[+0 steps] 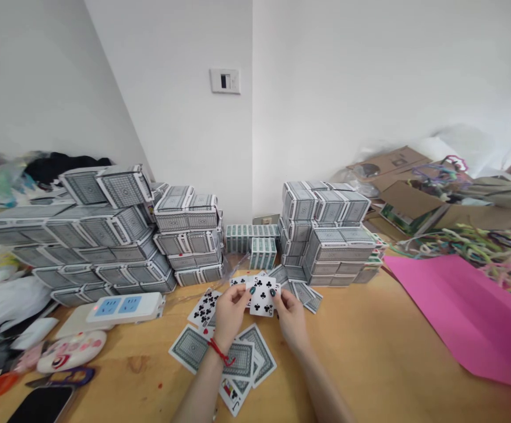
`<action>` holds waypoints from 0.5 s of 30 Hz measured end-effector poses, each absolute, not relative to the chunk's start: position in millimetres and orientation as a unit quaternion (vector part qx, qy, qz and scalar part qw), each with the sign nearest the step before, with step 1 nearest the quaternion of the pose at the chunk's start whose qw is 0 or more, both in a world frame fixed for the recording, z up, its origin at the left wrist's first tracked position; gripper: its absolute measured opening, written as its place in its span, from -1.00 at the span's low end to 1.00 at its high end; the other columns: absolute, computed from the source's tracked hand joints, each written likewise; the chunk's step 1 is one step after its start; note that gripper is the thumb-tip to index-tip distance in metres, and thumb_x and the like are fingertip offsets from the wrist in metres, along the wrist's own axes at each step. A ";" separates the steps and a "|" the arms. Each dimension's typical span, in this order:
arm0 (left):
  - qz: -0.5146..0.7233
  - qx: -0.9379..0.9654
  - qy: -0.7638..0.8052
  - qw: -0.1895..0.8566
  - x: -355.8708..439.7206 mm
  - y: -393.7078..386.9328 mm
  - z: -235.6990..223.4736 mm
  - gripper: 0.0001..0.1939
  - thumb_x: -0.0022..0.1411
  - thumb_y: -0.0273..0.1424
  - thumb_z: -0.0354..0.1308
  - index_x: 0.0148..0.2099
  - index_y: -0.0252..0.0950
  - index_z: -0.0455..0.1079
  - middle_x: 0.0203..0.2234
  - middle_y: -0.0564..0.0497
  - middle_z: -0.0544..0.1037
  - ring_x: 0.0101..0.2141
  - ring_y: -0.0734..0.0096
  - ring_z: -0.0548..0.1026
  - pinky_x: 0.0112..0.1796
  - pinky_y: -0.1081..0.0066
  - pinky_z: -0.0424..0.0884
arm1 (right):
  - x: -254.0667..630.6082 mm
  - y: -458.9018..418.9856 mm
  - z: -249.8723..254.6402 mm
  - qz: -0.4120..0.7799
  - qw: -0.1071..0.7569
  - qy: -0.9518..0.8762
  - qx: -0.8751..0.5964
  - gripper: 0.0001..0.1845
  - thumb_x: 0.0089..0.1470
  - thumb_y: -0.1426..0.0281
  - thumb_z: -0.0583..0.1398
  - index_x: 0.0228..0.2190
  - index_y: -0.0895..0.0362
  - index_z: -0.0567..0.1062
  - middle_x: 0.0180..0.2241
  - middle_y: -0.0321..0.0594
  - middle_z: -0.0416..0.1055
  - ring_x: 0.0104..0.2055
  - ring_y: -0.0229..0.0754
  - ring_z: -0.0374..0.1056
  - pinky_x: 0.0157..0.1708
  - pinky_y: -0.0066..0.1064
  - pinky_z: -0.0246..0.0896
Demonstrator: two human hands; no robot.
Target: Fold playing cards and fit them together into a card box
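Observation:
Both my hands pinch a few playing cards (pixel 263 297) over the middle of the table, the five of clubs in front and the corners of others behind it. My left hand (pixel 233 305), with a red string bracelet on its wrist, grips the left edge. On the right edge sits the thumb of my right hand (pixel 290 311). Loose cards lie around and beneath my wrists: a ten of clubs (pixel 203 306), a jack (pixel 233 395), and several face-down cards (pixel 189 346). More loose cards (pixel 303 294) lie just beyond my right hand.
Stacked blocks of grey-backed cards stand at left (pixel 118 226), centre left (pixel 189 235) and right (pixel 339 247). Green-patterned packs (pixel 263 252) stand at the back. At left are a power strip (pixel 125 307), scissors (pixel 61 377) and a phone (pixel 41 405); at right, pink paper (pixel 471 323) and an open cardboard box (pixel 414 205).

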State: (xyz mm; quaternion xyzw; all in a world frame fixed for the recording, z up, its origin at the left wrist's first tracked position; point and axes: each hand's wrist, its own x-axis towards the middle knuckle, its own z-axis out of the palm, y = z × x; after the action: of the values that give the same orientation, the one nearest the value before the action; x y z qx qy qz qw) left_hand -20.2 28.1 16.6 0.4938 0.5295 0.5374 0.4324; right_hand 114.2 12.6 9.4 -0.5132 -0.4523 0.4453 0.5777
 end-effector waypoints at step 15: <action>0.532 0.448 0.545 0.468 -23.4 30.3 15.0 -0.75 -0.13 -0.30 0.17 -0.38 -0.37 0.40 -0.56 0.00 0.52 -0.51 0.38 0.48 -0.55 0.47 0.40 | 114.7 12.4 8.3 0.448 0.553 -0.457 -0.533 -0.60 -0.15 0.10 0.13 -0.55 0.21 0.45 -0.67 -0.30 0.28 -0.61 -0.29 0.11 -0.62 -0.50 -0.01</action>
State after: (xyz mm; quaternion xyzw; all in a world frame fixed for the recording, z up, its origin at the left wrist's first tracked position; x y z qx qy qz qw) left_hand -23.4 30.3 15.0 0.4480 0.5449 0.5321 0.4683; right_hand 114.7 12.4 8.3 -0.5334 -0.4573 0.4479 0.5530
